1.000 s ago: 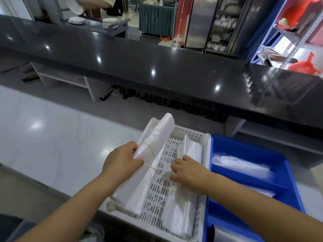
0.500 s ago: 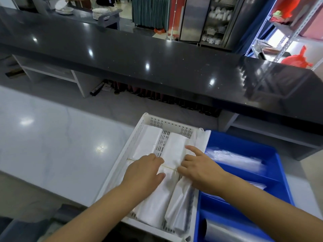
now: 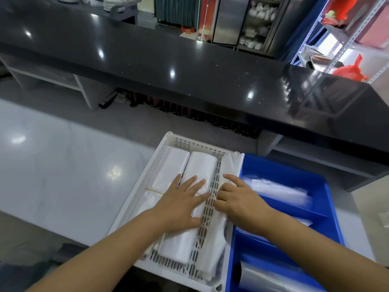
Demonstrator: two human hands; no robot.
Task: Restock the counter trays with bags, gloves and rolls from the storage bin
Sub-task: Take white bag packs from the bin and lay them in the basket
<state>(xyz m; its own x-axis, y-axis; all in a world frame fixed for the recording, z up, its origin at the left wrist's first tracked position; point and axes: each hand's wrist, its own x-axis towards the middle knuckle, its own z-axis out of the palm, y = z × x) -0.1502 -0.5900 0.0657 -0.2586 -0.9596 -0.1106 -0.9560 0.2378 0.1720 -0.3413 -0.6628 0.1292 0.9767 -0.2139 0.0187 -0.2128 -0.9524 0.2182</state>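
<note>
A white perforated tray (image 3: 195,145) sits on the pale counter and holds bundles of white plastic bags side by side. My left hand (image 3: 182,204) lies flat with spread fingers on the middle bag bundle (image 3: 200,167), beside the left bundle (image 3: 170,171). My right hand (image 3: 237,200) rests on the narrow bag stack (image 3: 212,253) along the tray's right wall, index finger straight, other fingers loosely bent. To the right stands a blue divided tray (image 3: 322,186) with clear plastic packs (image 3: 277,189) and a clear roll (image 3: 271,279) in its near compartment.
A pale marble counter (image 3: 63,169) stretches to the left of the trays. A dark glossy raised counter (image 3: 189,66) runs across behind. Shelving with red bags (image 3: 350,70) stands at the far right. Stacked plates (image 3: 112,3) sit far back left.
My left hand laid the rubber-banded bag bundle down into the white tray and now lies flat on it. My right hand stayed on the right-hand stack. The camera moved closer.
</note>
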